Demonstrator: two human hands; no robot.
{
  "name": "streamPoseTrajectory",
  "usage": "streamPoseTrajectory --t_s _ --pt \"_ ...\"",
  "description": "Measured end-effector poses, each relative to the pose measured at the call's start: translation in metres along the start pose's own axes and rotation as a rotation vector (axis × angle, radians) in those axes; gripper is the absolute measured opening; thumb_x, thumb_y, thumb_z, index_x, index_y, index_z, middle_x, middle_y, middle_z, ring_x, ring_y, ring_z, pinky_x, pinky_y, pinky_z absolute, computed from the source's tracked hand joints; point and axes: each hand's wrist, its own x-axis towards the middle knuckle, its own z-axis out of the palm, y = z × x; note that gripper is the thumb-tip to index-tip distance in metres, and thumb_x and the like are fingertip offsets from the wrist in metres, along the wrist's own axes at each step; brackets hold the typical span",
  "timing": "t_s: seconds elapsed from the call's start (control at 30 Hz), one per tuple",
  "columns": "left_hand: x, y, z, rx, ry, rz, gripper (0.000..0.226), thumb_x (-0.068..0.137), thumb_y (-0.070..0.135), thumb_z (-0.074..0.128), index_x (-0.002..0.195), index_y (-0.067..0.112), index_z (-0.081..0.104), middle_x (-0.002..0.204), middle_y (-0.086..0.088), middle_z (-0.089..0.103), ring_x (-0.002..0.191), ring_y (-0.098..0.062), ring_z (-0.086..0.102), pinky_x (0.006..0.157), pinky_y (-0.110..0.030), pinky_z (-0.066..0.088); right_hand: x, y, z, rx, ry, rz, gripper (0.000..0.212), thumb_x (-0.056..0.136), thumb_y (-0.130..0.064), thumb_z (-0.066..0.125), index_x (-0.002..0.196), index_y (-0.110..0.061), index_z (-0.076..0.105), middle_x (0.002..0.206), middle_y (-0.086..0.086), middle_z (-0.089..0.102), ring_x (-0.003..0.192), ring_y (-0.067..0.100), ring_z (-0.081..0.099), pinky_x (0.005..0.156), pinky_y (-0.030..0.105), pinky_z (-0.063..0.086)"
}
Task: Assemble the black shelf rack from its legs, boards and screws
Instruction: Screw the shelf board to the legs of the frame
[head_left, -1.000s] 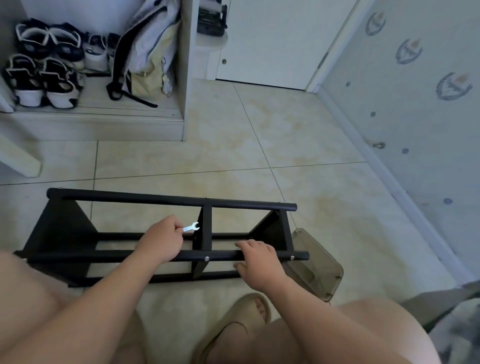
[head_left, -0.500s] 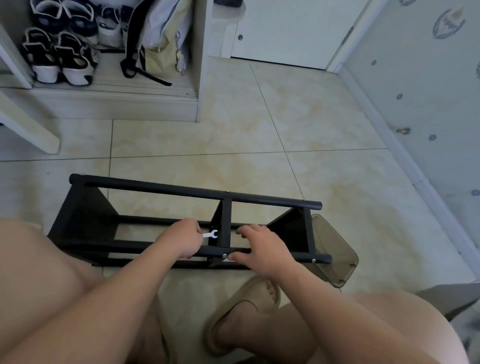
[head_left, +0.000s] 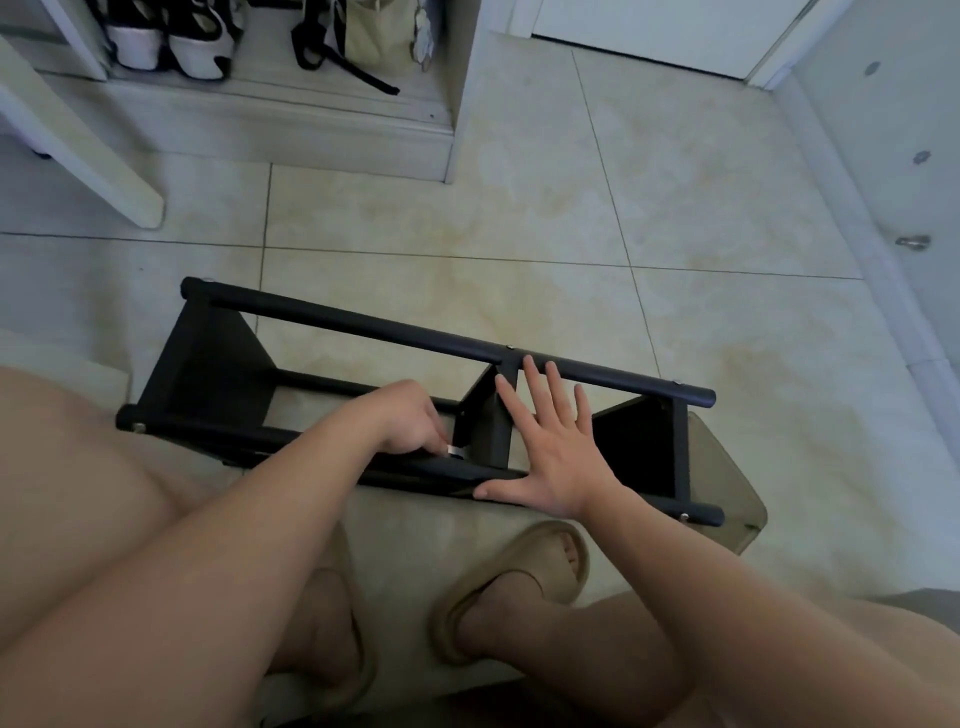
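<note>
Head view: the rack (head_left: 363, 326) lies on its side on the floor, by the feet. Left hand (head_left: 405, 421) pinches the little wrench (head_left: 456, 451) at the near rail's middle joint. Right hand (head_left: 550, 457), fingers spread flat, braces the middle board (head_left: 491, 431). Short turns with the wrench seated squarely, I'd say.

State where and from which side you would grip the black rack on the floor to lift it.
Probably the far round bar from above, in the open stretch left of the middle board: it lies level, clear of the floor, with room to wrap round it.
</note>
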Motion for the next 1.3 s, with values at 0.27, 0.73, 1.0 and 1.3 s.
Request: streamPoseTrajectory --t_s 0.27,0.73,1.0,1.3 --pt "0.013 -0.003 0.007 -0.351 -0.032 -0.045 0.009 0.085 0.012 0.068 0.079 0.018 0.073 0.081 -0.002 0.074 0.074 -0.013 0.07 0.069 -0.027 0.053 -0.001 -0.002 0.006 0.098 0.063 0.028 0.128 0.062 -0.1 0.041 0.155 -0.041 -0.024 0.163 0.003 -0.035 0.148 0.025 -0.036 0.121 0.053 -0.017" --pt "0.014 0.015 0.032 -0.485 0.132 0.003 0.012 0.094 0.02 0.064 0.088 0.012 0.071 0.068 0.006 0.075 0.067 -0.007 0.072 0.069 -0.025 0.052 -0.002 -0.003 0.005 0.16 0.084 0.042 0.128 0.06 -0.098 0.046 0.16 -0.04 -0.009 0.166 0.0 -0.029 0.149 0.021 -0.035 0.124 0.054 -0.01" --pt "0.011 0.019 0.032 -0.503 0.138 0.036 0.014 0.096 0.023 0.063 0.086 0.018 0.071 0.077 0.007 0.076 0.069 -0.006 0.071 0.064 -0.023 0.046 -0.003 -0.003 0.006 0.165 0.111 0.035 0.127 0.061 -0.099 0.044 0.161 -0.038 -0.005 0.167 0.0 -0.027 0.15 0.021 -0.033 0.124 0.054 -0.009" --pt "0.01 0.021 0.03 -0.496 0.131 -0.003 0.016 0.097 0.025 0.062 0.101 0.012 0.071 0.089 0.003 0.077 0.075 -0.008 0.069 0.066 -0.023 0.047 -0.003 -0.003 0.006 0.171 0.109 0.034 0.127 0.061 -0.098 0.045 0.162 -0.037 -0.003 0.167 0.0 -0.026 0.15 0.021 -0.032 0.124 0.056 -0.004"
